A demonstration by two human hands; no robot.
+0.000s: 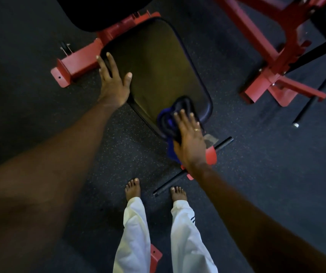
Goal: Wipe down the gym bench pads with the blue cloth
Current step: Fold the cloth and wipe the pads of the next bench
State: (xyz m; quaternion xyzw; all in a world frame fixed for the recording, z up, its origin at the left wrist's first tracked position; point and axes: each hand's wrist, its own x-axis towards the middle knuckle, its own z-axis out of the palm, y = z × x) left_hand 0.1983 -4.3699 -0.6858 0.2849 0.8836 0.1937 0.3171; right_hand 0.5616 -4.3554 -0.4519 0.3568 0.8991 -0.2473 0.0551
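The black seat pad (158, 66) of a red-framed gym bench lies in the middle of the view. A second black pad (103, 10) of the bench rises at the top left. My left hand (114, 81) rests flat on the seat pad's left edge, fingers straight. My right hand (189, 138) presses a bunched blue cloth (168, 123) against the pad's near right corner with straight fingers. Part of the cloth hangs below the pad's edge under my palm.
The bench's red frame (75, 64) and its black foot bar (191, 166) sit on dark speckled rubber flooring. Another red machine frame (272, 56) with a black bar (315, 95) stands at the right. My bare feet (132, 189) stand just before the foot bar.
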